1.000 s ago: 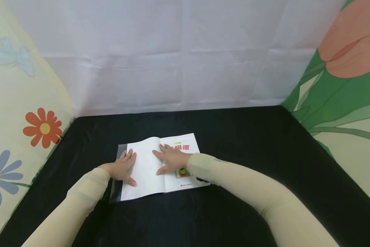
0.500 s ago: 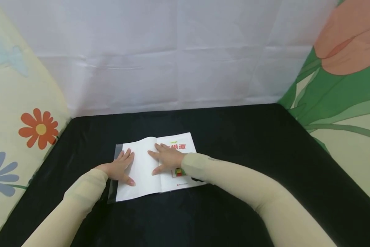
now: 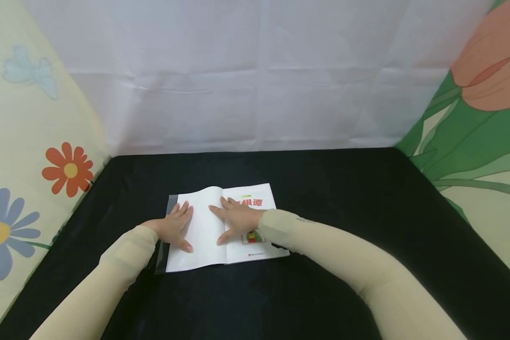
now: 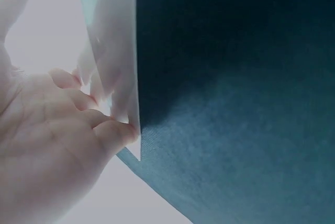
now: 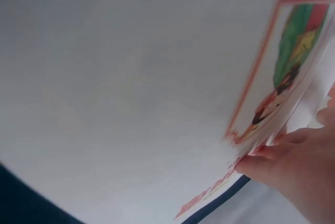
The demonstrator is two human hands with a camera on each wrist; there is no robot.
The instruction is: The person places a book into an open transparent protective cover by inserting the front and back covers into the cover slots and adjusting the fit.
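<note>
On the black cloth-covered desk (image 3: 323, 198), seen from the head camera, a thin white open booklet with red printed characters (image 3: 220, 226) is laid flat near the middle. A clear plastic sleeve (image 3: 169, 208) is seen to stick out beyond its left edge. The left hand (image 3: 171, 229) is rested with straight fingers on the left blank page, and the right hand (image 3: 237, 222) is spread flat over the fold and the printed page; nothing is gripped by either hand. Flowered fabric panels (image 3: 33, 156) are placed at both sides and a creased white sheet (image 3: 255, 80) behind.

From the left wrist camera, the left hand (image 4: 57, 145) is seen close up, its fingertips (image 4: 123, 130) touching the corner of the transparent sleeve and the paper edge over the dark cloth.

From the right wrist camera, the right hand (image 5: 293, 171) is seen pressed against the page beside a small coloured picture with an orange frame (image 5: 285, 72).

It is judged that the opening and flattening are mostly done; whether the cover is already slid into the sleeve cannot be told.
</note>
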